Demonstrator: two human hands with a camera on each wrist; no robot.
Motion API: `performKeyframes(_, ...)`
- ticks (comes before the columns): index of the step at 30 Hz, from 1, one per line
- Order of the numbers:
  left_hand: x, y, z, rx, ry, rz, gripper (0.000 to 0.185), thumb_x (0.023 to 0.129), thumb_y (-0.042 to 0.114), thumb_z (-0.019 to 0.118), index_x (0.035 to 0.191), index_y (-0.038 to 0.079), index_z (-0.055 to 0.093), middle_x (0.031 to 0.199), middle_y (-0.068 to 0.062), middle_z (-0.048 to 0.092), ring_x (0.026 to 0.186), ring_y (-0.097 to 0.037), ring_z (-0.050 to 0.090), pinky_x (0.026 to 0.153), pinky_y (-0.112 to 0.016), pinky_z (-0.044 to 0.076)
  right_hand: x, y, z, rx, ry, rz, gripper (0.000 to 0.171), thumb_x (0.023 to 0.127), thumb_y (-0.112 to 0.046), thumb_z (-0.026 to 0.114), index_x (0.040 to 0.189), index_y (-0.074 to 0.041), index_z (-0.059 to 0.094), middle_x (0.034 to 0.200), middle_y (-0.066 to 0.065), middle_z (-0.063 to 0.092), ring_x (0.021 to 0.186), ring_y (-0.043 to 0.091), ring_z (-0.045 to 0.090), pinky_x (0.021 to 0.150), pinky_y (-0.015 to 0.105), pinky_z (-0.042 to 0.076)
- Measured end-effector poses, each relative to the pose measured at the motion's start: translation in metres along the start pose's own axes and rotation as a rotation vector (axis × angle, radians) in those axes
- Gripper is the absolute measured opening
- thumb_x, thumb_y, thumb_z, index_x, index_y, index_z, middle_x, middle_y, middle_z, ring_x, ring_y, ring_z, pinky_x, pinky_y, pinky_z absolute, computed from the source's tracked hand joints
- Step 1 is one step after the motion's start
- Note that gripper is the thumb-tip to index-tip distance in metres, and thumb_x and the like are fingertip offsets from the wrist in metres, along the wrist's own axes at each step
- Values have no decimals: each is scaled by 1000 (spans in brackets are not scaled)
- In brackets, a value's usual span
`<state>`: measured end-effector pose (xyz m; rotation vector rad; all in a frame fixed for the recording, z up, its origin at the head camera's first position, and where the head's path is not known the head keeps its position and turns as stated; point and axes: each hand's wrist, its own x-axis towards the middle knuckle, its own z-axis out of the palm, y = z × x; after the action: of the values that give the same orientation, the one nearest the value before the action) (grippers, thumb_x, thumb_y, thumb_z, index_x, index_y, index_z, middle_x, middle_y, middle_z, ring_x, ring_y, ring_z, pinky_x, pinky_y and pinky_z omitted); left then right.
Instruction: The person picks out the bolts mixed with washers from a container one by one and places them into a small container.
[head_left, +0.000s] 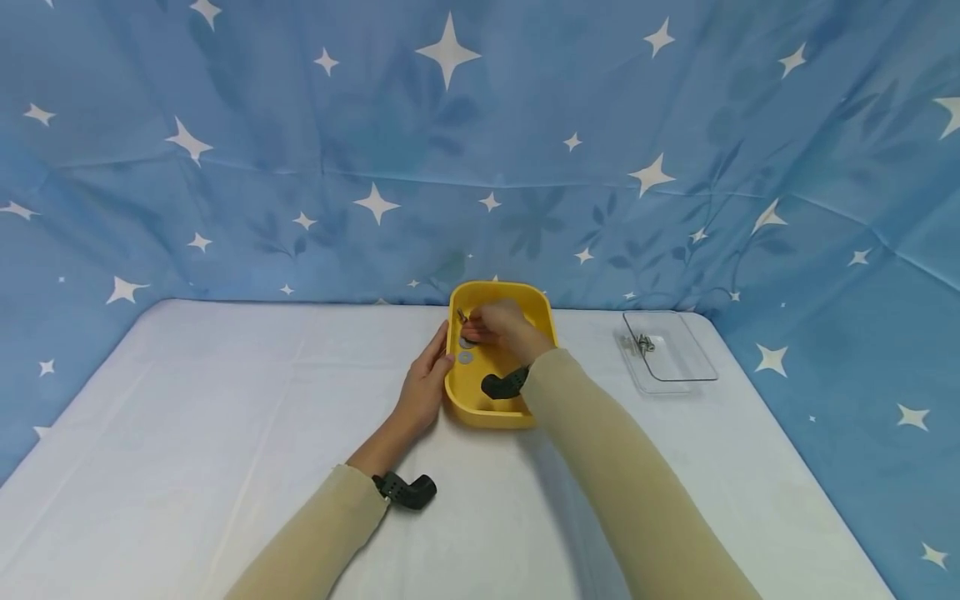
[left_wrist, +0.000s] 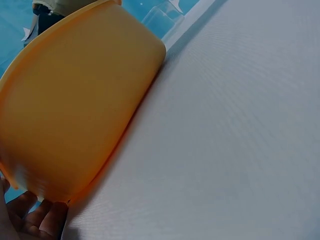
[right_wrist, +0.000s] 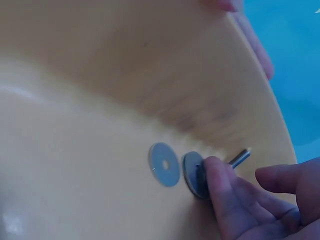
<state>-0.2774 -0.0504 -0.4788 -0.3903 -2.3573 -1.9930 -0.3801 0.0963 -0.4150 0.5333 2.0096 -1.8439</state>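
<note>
A yellow plastic bin [head_left: 498, 417] stands on the white table. My left hand [head_left: 423, 383] holds its left side, thumb at the rim and fingers along the outer wall. Inside the bin is my right hand [head_left: 498, 323], fingers lowered to the floor near the far left. In the right wrist view, one flat washer [right_wrist: 165, 165] lies bare. My fingertips touch another washer [right_wrist: 194, 175] beside it, the thumb standing apart from them. A metal bolt [right_wrist: 240, 158] sticks out past the fingers, its other end hidden.
At the table's right stands a clear plastic box [head_left: 678, 354] with several small metal pieces [head_left: 643, 343] at its left side. A blue star-patterned cloth [head_left: 480, 150] hangs behind the table [head_left: 225, 417].
</note>
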Motion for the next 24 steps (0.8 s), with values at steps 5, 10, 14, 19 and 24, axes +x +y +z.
performKeyframes(5, 0, 1, 0, 0, 3, 3, 57, 108, 16, 39, 163, 23, 23, 169, 2, 24, 158, -20, 20, 130, -45, 19, -1, -4, 3, -38, -52, 21, 30, 102, -11, 55, 124, 7, 65, 104, 17, 74, 90, 23, 77, 90, 32, 61)
performKeyframes(10, 0, 0, -1, 3, -1, -3, 57, 108, 17, 38, 163, 23, 23, 169, 2, 24, 158, -19, 20, 130, -44, 19, 1, -5, 4, -65, -84, 11, 29, 101, -15, 58, 124, 1, 66, 98, 13, 72, 79, 18, 74, 90, 30, 61)
performKeyframes(14, 0, 0, -1, 15, 3, -7, 57, 108, 17, 38, 163, 23, 23, 169, 3, 24, 158, -19, 19, 130, -43, 18, 3, -3, 5, -64, -84, -11, 26, 98, -16, 64, 118, 1, 69, 94, 11, 72, 76, 17, 73, 84, 27, 62)
performKeyframes(19, 0, 1, -1, 24, 9, -19, 57, 108, 18, 37, 163, 26, 23, 169, 5, 24, 158, -17, 20, 130, -41, 18, 5, 3, 8, -87, -85, -87, 26, 93, -7, 70, 116, 6, 68, 86, 10, 71, 71, 15, 71, 75, 24, 63)
performKeyframes(24, 0, 2, 0, 19, 5, -14, 57, 108, 17, 38, 163, 23, 22, 169, 3, 25, 158, -19, 20, 129, -43, 20, 5, 7, 7, -137, -70, -150, 32, 92, -2, 69, 123, 5, 65, 88, 11, 71, 72, 15, 71, 83, 31, 63)
